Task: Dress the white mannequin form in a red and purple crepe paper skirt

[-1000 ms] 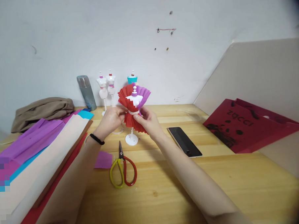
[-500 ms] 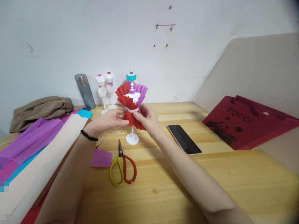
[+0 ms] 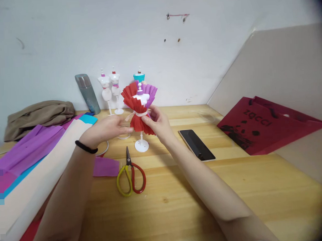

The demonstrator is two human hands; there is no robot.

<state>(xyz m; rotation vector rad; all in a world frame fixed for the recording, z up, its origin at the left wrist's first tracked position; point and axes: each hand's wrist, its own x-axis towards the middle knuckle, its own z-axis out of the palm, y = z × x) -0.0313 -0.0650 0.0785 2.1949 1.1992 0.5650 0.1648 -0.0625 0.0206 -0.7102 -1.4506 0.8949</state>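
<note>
A small white mannequin (image 3: 142, 98) stands on a round base, dressed in pleated red paper (image 3: 138, 124) with a purple paper fan (image 3: 150, 94) behind one shoulder. A pale strip (image 3: 141, 114) circles its waist, and one loose end slants out to the left. My right hand (image 3: 159, 123) grips the dress at the waist, thumb pressed on the front just under the strip, other fingers partly hidden behind. Left of the skirt, my left hand (image 3: 110, 127) has its thumb stretched out apart from the fingers, whose tips are close to the strip's loose end.
Scissors (image 3: 130, 175) lie in front, beside a purple paper piece (image 3: 106, 166). A phone (image 3: 196, 145) and a red bag (image 3: 262, 128) are on the right. Colored paper sheets (image 3: 36, 147), brown cloth (image 3: 39, 117) and a bottle (image 3: 87, 93) are left. Other mannequins (image 3: 105, 88) stand behind.
My left hand has drawn back to the left from the waist, and the strip's loose end now shows. My right hand keeps its hold. The view has tilted slightly.
</note>
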